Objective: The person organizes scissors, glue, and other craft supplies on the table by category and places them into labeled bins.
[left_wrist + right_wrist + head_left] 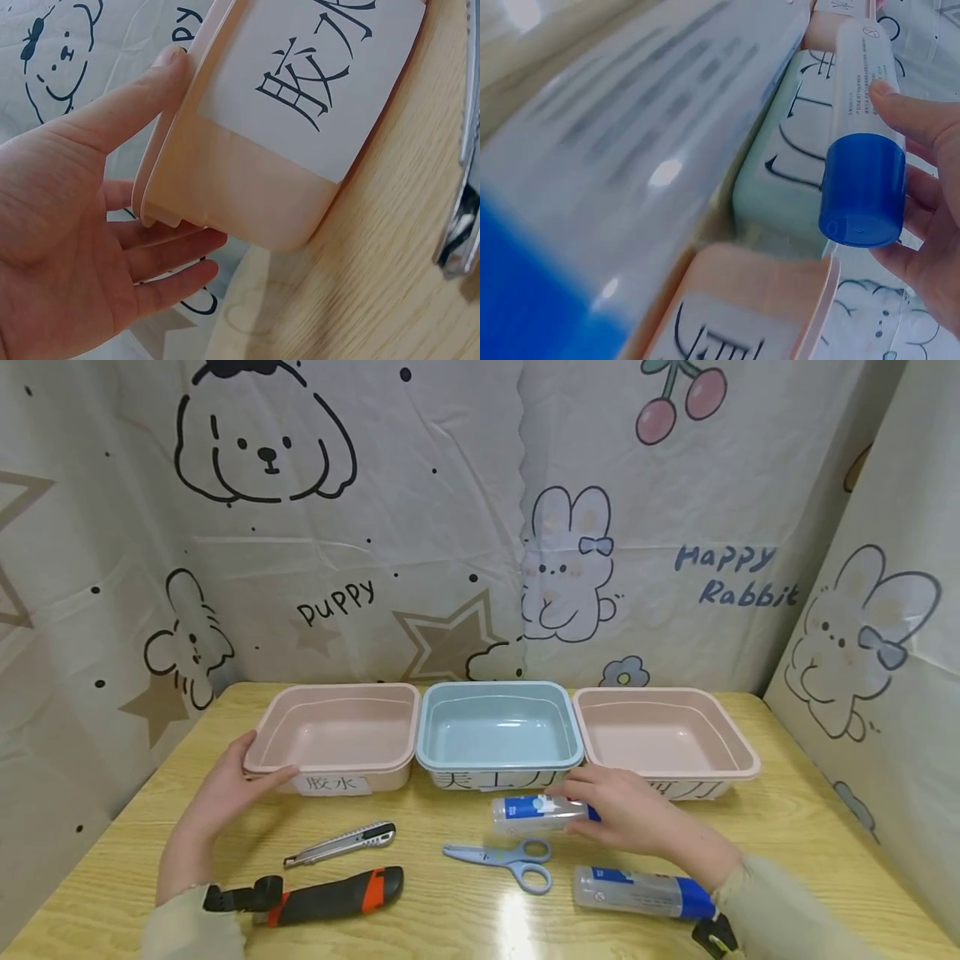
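My left hand point(225, 793) grips the front left corner of the left pink bin point(395, 777), which has a paper label on its front. In the left wrist view, the thumb lies on the bin's rim point(169, 124) and the other fingers are around its side. My right hand point(626, 814) holds a clear glue bottle point(528, 812) in front of the blue bin point(431, 770). The right wrist view shows its blue cap point(861, 191), with the thumb pressed on the bottle's side. A second glue bottle point(633, 892) lies on the table near the right wrist.
A right pink bin point(738, 764) completes the row of bins. Light blue scissors point(510, 858), a silver utility knife point(341, 843) and a black and orange knife point(337, 896) lie on the wooden table point(442, 927). A printed curtain point(450, 468) hangs behind.
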### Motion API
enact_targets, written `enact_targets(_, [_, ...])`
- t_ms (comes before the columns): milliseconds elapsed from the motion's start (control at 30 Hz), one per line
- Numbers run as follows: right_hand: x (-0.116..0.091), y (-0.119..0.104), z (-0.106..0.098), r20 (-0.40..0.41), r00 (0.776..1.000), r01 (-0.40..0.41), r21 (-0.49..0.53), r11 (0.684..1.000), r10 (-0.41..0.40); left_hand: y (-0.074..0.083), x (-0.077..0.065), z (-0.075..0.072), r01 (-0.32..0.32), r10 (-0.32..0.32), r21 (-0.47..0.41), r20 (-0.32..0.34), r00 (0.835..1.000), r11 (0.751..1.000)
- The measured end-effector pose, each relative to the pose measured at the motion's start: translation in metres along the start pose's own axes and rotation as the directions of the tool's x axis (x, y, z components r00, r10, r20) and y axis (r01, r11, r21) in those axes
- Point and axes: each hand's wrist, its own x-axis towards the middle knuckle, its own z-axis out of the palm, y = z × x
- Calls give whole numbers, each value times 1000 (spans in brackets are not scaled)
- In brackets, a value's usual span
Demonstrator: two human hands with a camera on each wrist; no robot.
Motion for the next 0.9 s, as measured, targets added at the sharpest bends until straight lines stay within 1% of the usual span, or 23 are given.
enact_targets(167, [17, -5, 3, -33, 999, 16, -12, 1000, -17, -1, 0, -1, -18, 18, -15, -12, 1000, 1000])
enact_targets(367, [40, -11, 6, -84, 996, 40, -32, 999, -42, -3, -1, 2, -2, 2, -21, -17, 1000, 1000])
enact_targets(467, [53, -13, 8, -109, 993, 48, -33, 998, -52, -5, -1, 2, -2, 2, -25, -22, 1000, 1000])
enact_targets(567, [67, -16, 10, -123, 990, 61, -29, 998, -64, -7, 0, 3, 13, -13, -34, -21, 1000, 999])
enact_targets(633, [75, -17, 13, -127, 990, 61, -30, 998, -65, -8, 0, 4, 22, -23, -44, -19, 1000, 999])
enact_targets(800, [95, -22, 19, -146, 989, 33, -45, 998, -39, -9, 0, 5, 28, -30, -61, -30, 999, 998])
enact_targets(900, [108, -26, 20, -165, 985, 35, -53, 998, -44, -8, -1, 5, 42, -46, -74, -43, 998, 996])
